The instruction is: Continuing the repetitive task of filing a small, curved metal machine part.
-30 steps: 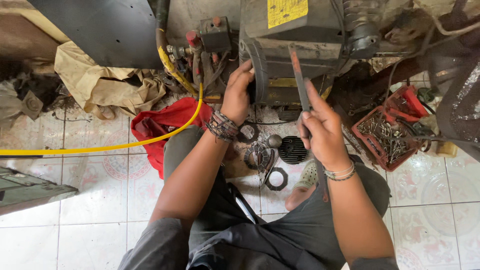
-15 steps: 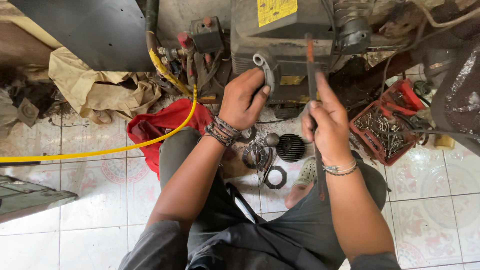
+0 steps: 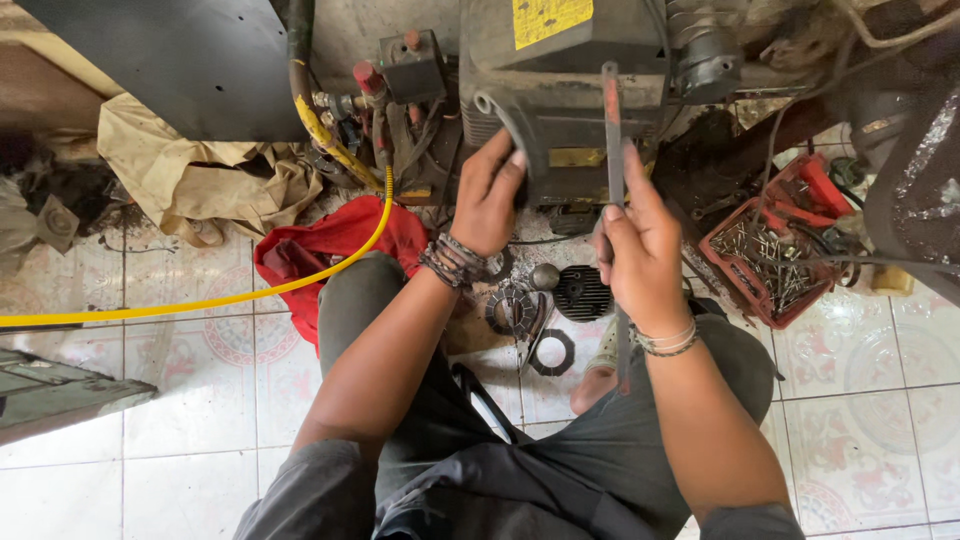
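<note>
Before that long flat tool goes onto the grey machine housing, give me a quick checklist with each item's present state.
1. Right hand grips the long flat metal tool with reddish upper part: ok, fingers wrapped round it, tool upright.
2. Left hand steadies the dark grey machine housing: ok, fingers on its curved front edge.
3. Tool tip touching the housing: cannot tell, it overlaps the housing in this view.
4. Yellow hose clear of both hands: ok, it runs left of the left hand.
5. Loose dark round parts on the tiled floor: not ok, scattered between the knees.
6. Red tray of metal fasteners: ok, beside the right hand.
</note>
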